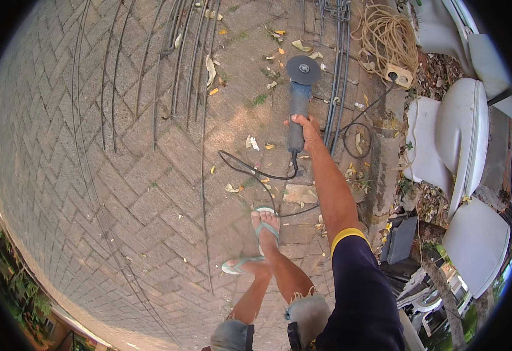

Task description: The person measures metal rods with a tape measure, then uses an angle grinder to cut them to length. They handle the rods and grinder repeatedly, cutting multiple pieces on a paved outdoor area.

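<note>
My right hand (307, 131) is wrapped round the rear body of an angle grinder (298, 108), blue and dark grey. A dark round disc (303, 70) faces up at the tool's far end. From its near end a black cord (256, 172) loops over the paving, passes by my right foot and runs on to the right. Just right of the grinder lies a bundle of long steel rods (339, 76). My left hand is out of the picture.
More thin steel rods (194, 64) stretch over the brick paving at left. A coiled tan extension cord (384, 32) with a socket block (398, 75) and black plug lies far right. White plastic chairs (461, 126) line the right edge. A loose brick (300, 193) lies near my sandalled feet.
</note>
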A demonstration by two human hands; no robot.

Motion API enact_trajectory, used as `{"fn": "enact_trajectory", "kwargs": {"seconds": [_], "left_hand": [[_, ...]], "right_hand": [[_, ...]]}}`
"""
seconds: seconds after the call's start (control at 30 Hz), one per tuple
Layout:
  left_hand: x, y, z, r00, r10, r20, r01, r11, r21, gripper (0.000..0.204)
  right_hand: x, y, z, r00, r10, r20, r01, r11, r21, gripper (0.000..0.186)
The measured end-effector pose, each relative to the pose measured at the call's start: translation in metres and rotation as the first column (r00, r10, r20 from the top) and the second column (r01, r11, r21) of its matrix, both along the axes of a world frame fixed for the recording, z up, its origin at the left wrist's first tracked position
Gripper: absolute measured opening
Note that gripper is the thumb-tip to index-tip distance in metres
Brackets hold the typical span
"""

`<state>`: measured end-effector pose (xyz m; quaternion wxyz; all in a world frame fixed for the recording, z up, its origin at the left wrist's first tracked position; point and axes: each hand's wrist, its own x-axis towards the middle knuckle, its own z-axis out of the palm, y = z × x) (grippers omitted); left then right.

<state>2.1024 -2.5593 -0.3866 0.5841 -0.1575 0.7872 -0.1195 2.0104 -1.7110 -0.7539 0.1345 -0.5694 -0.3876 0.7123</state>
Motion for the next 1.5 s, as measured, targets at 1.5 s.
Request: {"fn": "enact_trajectory", "kwargs": {"seconds": [1.5], "left_hand": [[-0.154,0.231,0.166,0.829,0.143,-0.541,0.119,0.899,0.421,0.036]], "right_hand": [[0.15,-0.191,0.401,0.531,0.242,0.812,-0.282,0.954,-0.099,0.071]]}}
